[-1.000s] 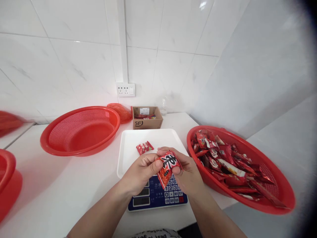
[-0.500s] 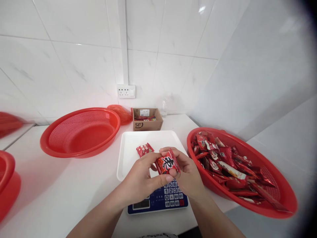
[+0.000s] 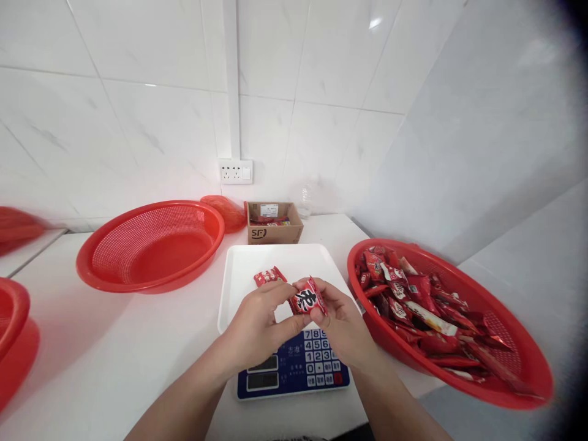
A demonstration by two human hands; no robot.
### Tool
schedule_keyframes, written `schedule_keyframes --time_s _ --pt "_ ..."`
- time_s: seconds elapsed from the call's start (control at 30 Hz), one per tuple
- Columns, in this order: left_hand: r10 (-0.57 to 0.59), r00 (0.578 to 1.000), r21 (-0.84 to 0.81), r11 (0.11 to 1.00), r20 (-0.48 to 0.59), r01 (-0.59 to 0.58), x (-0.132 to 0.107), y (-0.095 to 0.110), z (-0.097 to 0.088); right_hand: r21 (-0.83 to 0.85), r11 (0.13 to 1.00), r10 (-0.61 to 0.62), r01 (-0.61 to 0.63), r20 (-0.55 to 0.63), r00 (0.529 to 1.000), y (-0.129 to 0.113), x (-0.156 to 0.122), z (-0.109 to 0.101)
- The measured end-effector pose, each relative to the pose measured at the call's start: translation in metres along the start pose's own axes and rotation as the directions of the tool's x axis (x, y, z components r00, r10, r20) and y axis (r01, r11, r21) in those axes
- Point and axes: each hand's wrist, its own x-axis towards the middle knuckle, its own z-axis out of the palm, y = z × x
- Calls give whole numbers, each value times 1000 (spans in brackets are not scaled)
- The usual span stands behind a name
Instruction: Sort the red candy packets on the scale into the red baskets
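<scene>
A small red snack packet [image 3: 305, 300] with a large black character on it is held up between both hands over the weighing scale [image 3: 294, 367]. My left hand [image 3: 261, 318] pinches its left side, and my right hand [image 3: 337, 315] has its fingers closed round the right side. Just behind them, another red packet [image 3: 269, 275] with white lettering lies on the scale's white pan [image 3: 239, 263]; its lower edge is hidden by my left hand. The scale's blue keypad shows partly beneath my wrists.
At right stands a red plastic basket [image 3: 528, 361] with many red snack packets [image 3: 427, 300] in it. Another red basket [image 3: 151, 282] is at left, with part of a third [image 3: 16, 312] nearer. A cardboard box [image 3: 278, 233] and a red plastic bag [image 3: 229, 214] sit by the wall.
The packet has tilted in my fingers and my hands have drawn slightly down and left around it. More of the scale's keypad and displays now shows.
</scene>
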Motion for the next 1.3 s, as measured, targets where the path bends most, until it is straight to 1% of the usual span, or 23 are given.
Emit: schedule_keyframes --time_s 0.07,0.1,0.13,0.2,0.27,0.33,0.4,0.43,0.5,0.57,0.63,0.7,0.77,0.87,0.93,0.97,1.0,1.07,1.1,1.17,1.23,1.3 --pt "-34 999 65 997 25 32 1 -4 -3 -38 998 49 -50 -29 998 1 0 -2" --pt "-57 998 97 994 26 54 1 -8 -5 -62 995 72 -76 -63 995 2 1 -4" --pt "-85 996 131 988 9 83 2 -12 -8 -83 991 92 -101 -111 990 3 1 -6" --pt "-133 989 212 967 -69 145 4 -22 -15 -135 978 123 -156 -225 967 7 3 -12" --pt "-131 983 316 934 -126 165 7 -32 -21 -229 945 146 -232 -338 930 11 6 -20" --pt "-98 991 426 895 -94 129 10 -41 -24 -379 874 140 -305 -403 904 17 9 -27" --pt "-81 997 504 860 -17 78 13 -46 -24 -550 766 101 -334 -410 906 22 10 -32" --pt "-86 996 521 851 19 63 14 -48 -23 -631 707 69 -319 -388 919 24 10 -33" --pt "-109 992 524 849 62 60 16 -48 -21 -761 599 11 -251 -305 952 27 8 -32" --pt "-133 989 516 853 66 81 17 -47 -18 -829 535 -1 -162 -193 981 27 5 -31" --pt "-154 987 519 848 48 108 17 -48 -17 -859 502 0 -97 -113 994 24 1 -31" --pt "-167 985 524 842 32 126 18 -50 -17 -881 467 -26 -79 -103 994 15 -4 -37" --pt "-172 985 522 842 19 137 18 -52 -18 -906 409 -64 -114 -153 986 1 -11 -52" --pt "-159 986 512 844 -44 159 19 -55 -22 -925 284 -78 -251 -283 956 -21 -28 -90" --pt "-142 981 501 845 -128 188 19 -56 -26 -912 185 -6 -366 -374 928 -28 -42 -120" --pt "-133 975 494 845 -178 205 19 -56 -28 -899 116 34 -423 -422 906 -29 -48 -135" --pt "-123 967 486 846 -224 220 19 -55 -29 -892 49 101 -449 -443 891 -27 -54 -148" --pt "-104 950 467 851 -296 239 18 -53 -32 -893 -58 215 -447 -448 868 -20 -62 -168" --pt "-94 942 453 859 -321 240 17 -51 -32 -898 -104 253 -428 -440 862 -16 -63 -173" --pt "-70 934 417 881 -351 223 14 -47 -31 -906 -172 299 -387 -422 856 -9 -61 -176" --pt "-46 931 383 903 -361 194 13 -44 -29 -902 -208 315 -378 -428 847 -6 -55 -172" --pt "-32 934 366 915 -357 171 11 -42 -27 -891 -220 311 -398 -451 837 -8 -50 -166"
